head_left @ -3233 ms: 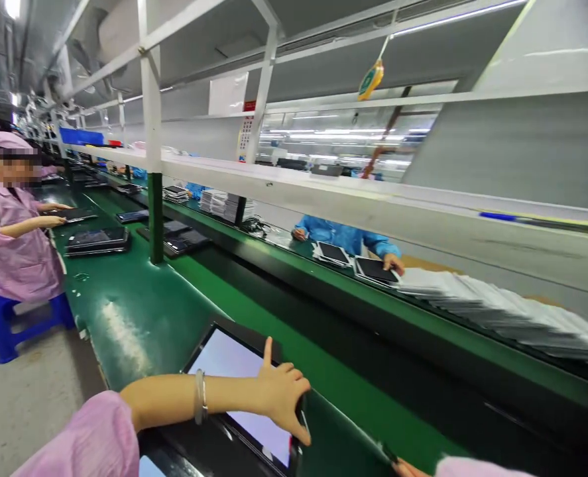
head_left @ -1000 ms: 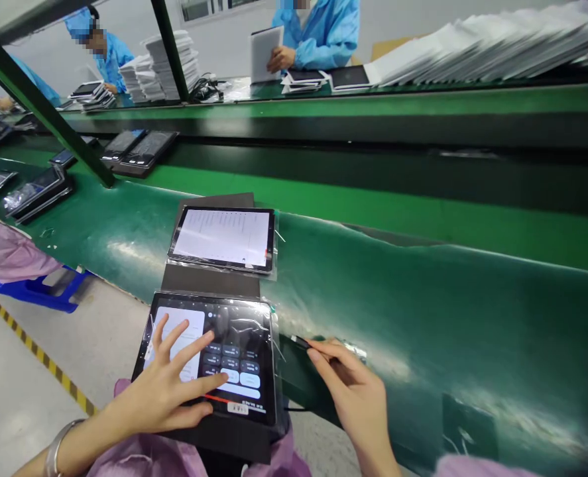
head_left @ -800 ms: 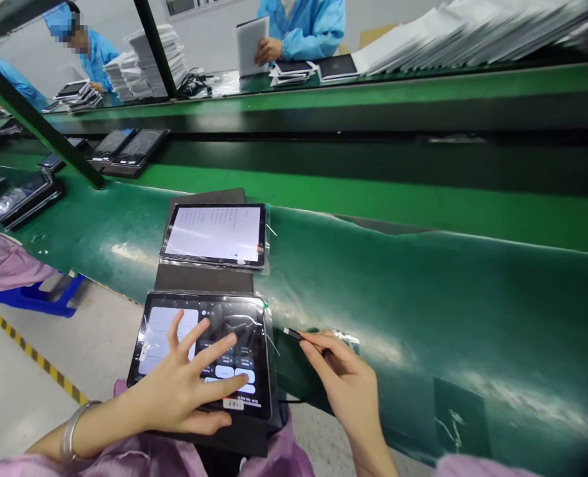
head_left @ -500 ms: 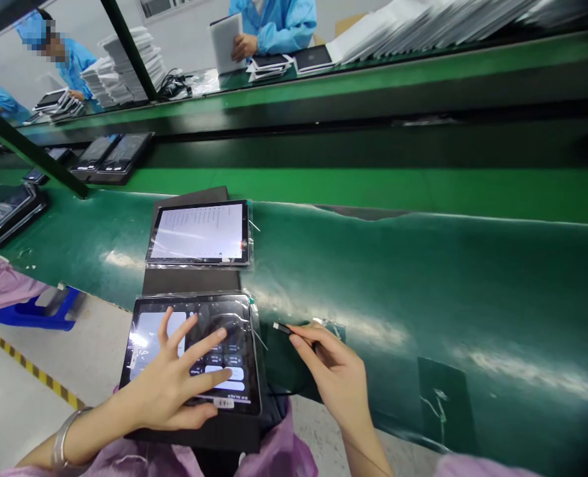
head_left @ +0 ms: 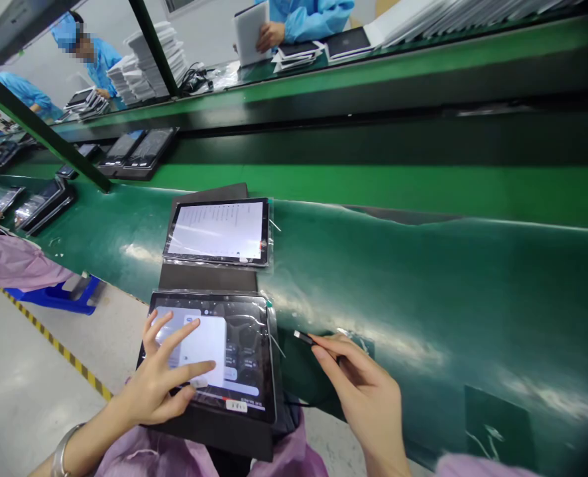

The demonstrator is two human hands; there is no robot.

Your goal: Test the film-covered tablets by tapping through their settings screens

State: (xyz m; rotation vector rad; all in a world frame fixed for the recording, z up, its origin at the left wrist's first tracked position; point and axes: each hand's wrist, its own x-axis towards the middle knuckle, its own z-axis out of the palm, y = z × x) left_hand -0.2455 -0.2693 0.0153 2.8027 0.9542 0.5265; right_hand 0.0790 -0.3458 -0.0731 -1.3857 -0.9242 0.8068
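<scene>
Tablet [head_left: 246, 361] under splayed left hand [head_left: 159, 391] (fingertips touching); right hand [head_left: 368, 397] pinches cable plug [head_left: 303, 337].

Green belt [head_left: 423, 278] runs across the whole frame, kinda wrinkly in the middle. Left of centre there's a dark mat [head_left: 209, 278] on it, with a bagged tablet [head_left: 217, 230] on top, screen lit white. Upper left, dark tablets [head_left: 137, 147] lie flat. Far bench [head_left: 373, 73] along the top has white stacks [head_left: 144, 63].
</scene>
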